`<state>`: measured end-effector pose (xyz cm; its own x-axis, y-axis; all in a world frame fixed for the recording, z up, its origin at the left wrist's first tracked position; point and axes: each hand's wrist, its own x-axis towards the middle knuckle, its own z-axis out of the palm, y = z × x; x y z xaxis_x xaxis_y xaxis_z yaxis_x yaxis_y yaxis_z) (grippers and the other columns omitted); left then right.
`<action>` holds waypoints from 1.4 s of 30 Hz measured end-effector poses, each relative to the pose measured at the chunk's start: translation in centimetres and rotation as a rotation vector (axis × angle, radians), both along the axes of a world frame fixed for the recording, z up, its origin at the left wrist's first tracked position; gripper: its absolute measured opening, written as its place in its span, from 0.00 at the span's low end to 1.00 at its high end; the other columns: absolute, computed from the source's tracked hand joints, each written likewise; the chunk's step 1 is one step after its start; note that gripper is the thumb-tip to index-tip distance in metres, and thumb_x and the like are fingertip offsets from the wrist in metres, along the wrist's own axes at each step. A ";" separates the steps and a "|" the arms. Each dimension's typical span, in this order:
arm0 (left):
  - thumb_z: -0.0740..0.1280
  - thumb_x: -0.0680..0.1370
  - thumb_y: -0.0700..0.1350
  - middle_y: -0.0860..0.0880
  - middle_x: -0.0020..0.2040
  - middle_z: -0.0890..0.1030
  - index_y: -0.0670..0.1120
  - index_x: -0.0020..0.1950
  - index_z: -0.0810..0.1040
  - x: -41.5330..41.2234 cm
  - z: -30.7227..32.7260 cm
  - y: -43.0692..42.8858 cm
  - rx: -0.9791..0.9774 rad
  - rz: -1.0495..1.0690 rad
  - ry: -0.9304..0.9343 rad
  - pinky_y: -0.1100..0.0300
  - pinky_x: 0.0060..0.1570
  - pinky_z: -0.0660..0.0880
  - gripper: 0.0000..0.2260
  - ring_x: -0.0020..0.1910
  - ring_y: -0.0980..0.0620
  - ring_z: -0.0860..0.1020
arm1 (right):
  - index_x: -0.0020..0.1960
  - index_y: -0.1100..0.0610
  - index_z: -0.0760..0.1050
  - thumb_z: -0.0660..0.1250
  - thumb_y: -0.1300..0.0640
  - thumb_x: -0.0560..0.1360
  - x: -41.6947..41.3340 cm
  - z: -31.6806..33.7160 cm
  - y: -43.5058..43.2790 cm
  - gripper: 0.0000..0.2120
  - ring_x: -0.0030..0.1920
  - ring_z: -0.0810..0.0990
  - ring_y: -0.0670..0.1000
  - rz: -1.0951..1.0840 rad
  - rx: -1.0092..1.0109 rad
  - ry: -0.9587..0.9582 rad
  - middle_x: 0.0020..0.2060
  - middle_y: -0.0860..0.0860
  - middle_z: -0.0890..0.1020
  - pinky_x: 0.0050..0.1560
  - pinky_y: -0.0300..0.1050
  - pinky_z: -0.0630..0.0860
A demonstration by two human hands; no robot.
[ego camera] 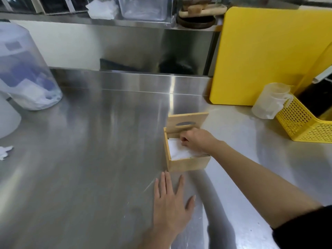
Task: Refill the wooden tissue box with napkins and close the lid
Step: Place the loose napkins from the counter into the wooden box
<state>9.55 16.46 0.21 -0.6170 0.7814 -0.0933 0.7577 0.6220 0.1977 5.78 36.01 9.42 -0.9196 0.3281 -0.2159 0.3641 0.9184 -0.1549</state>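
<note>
Stainless steel worktop (100, 141), brushed, with glare streaks. Wooden tissue box (186, 163) sits right of centre, closer to the near edge than to the raised back edge. Lid (186, 123) open, standing up from the box's far side, oval slot visible in it. White napkins (177, 149) lie inside, filling the box to just under the rim.

Right hand (196, 141) reaches in from the right, over the box's far right part. Its fingers (184, 139) are curled tight and rest on the napkins near the base of the lid; cannot tell whether they pinch a napkin or only press on the stack. Dark sleeve (305, 229) at the upper arm.

Left hand (170, 203) lies flat on the worktop just in front of the box, palm down, fingers spread and straight, holding nothing; fingertips near the box's front wall, not touching.

Back right corner: yellow cutting board (265, 56) leaning upright, clear measuring jug (271, 101) beside a yellow mesh basket (305, 123). Left edge: clear plastic container (25, 69), upside down over white and blue items. Small crumpled white scrap (5, 152) at the left edge.
</note>
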 end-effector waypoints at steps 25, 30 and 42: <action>0.45 0.76 0.65 0.36 0.66 0.74 0.52 0.66 0.73 0.0 -0.8 -0.3 -0.019 0.095 0.015 0.47 0.65 0.56 0.30 0.67 0.40 0.71 | 0.59 0.60 0.69 0.62 0.66 0.75 -1.0 0.7 -1.6 0.13 0.50 0.78 0.57 0.278 0.123 -0.283 0.56 0.58 0.79 0.47 0.49 0.75; 0.47 0.76 0.66 0.38 0.67 0.73 0.53 0.67 0.72 0.0 -0.4 0.3 -0.038 0.075 -0.024 0.48 0.65 0.56 0.29 0.68 0.42 0.70 | 0.62 0.60 0.67 0.58 0.64 0.77 -0.7 0.2 -0.4 0.14 0.54 0.78 0.58 0.248 0.139 -0.300 0.57 0.58 0.78 0.52 0.50 0.76; 0.51 0.72 0.68 0.51 0.71 0.69 0.58 0.71 0.61 -3.0 4.4 -1.3 0.002 0.016 -0.159 0.57 0.67 0.60 0.30 0.70 0.49 0.65 | 0.66 0.52 0.67 0.66 0.47 0.75 1.3 5.3 -1.9 0.22 0.57 0.76 0.53 0.221 -0.117 -0.110 0.61 0.52 0.78 0.49 0.42 0.69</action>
<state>6.51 15.18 4.59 -0.6068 0.7719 -0.1895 0.7068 0.6331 0.3155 7.10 34.10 14.69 -0.9349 0.0892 -0.3435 0.1777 0.9555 -0.2355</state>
